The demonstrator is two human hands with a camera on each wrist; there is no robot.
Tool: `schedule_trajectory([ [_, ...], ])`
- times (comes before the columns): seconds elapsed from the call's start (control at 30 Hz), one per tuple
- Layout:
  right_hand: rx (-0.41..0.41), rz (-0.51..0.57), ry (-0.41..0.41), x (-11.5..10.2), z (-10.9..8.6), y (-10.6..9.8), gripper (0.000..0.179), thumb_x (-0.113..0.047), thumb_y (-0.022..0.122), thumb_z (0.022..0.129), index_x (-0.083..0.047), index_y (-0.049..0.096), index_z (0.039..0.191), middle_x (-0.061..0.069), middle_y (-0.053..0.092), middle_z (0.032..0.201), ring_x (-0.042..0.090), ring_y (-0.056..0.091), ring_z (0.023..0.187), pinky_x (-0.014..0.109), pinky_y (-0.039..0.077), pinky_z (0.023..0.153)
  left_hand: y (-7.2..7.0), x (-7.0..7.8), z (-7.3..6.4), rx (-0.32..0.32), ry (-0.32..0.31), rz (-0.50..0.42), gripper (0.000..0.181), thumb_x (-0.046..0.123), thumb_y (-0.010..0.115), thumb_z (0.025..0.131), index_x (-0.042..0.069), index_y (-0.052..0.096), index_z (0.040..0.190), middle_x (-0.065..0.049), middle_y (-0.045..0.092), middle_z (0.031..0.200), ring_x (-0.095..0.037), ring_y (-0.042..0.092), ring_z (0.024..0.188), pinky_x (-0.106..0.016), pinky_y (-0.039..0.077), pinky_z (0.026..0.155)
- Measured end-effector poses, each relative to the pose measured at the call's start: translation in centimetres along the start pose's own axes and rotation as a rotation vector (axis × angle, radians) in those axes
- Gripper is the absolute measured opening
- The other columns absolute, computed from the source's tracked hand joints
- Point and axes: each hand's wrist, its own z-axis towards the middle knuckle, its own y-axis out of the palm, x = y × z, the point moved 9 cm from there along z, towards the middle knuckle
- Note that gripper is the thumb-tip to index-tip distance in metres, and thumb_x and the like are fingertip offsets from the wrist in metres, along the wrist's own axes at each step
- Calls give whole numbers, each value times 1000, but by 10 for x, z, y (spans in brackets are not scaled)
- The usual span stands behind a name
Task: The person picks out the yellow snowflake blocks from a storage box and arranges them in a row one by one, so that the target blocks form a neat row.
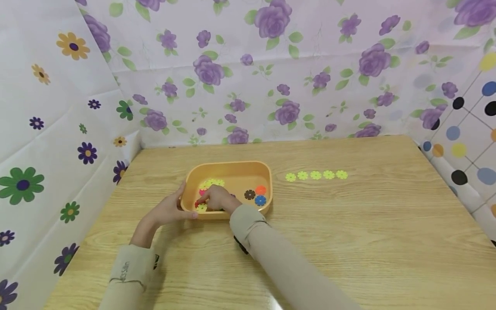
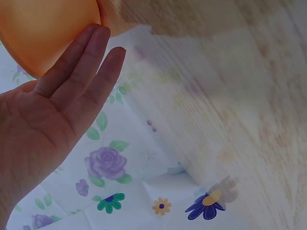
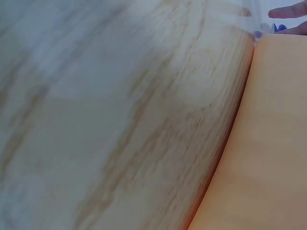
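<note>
An orange plastic basket point(image 1: 240, 174) stands on the table, with notched, snowflake-shaped discs inside. My left hand point(image 1: 168, 209) holds its left front corner, thumb along the front wall and fingers against the left side. In the left wrist view those fingers point(image 2: 81, 72) lie nearly straight along the basket's wall point(image 2: 48, 28). Inside the basket my right hand point(image 1: 218, 197) reaches down at the left, index finger beside a red disc and a yellow disc point(image 1: 201, 208). Its thumb is hidden, so a pinch cannot be made out. More yellow discs point(image 1: 213, 183) lie beyond it.
Several yellow discs point(image 1: 315, 175) form a row on the wooden table point(image 1: 348, 241), right of the basket. Brown point(image 1: 249, 195), orange point(image 1: 261, 190) and blue point(image 1: 260, 200) discs lie at the basket's right end. Flowered sheets point(image 1: 248, 86) hang behind and at the left.
</note>
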Motion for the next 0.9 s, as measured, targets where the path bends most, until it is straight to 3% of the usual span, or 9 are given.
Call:
schedule_trajectory([
  [0.27,-9,-50,-15,-5,0,4,39,6,61,77,-20,71,105,-4,69,94,9,39,60,14,35,56,0,-2,-4,7,-5,8,112,34,76,73,-2,-3,144,-33,37,133,-29,57,100,-43,43,88],
  [0.47,7,-81,-23,-6,-2,4,30,3,62,79,-16,72,100,-5,67,92,7,51,72,16,42,67,1,-2,-5,11,-2,6,112,32,76,73,-2,-3,143,-33,37,133,-29,58,98,-43,44,87],
  [0.7,39,-125,4,-4,-4,-1,29,-4,69,77,-15,67,104,0,64,102,14,58,91,22,47,72,2,-3,-5,6,-4,-10,113,32,77,72,-1,-4,144,-34,40,129,-26,60,94,-41,46,84],
  [0.9,93,-45,0,0,-3,-9,29,-2,70,72,-13,70,100,-1,65,106,12,59,86,20,47,68,1,-3,-1,10,-1,10,113,35,76,72,-2,-4,144,-34,39,130,-28,60,96,-44,44,87],
])
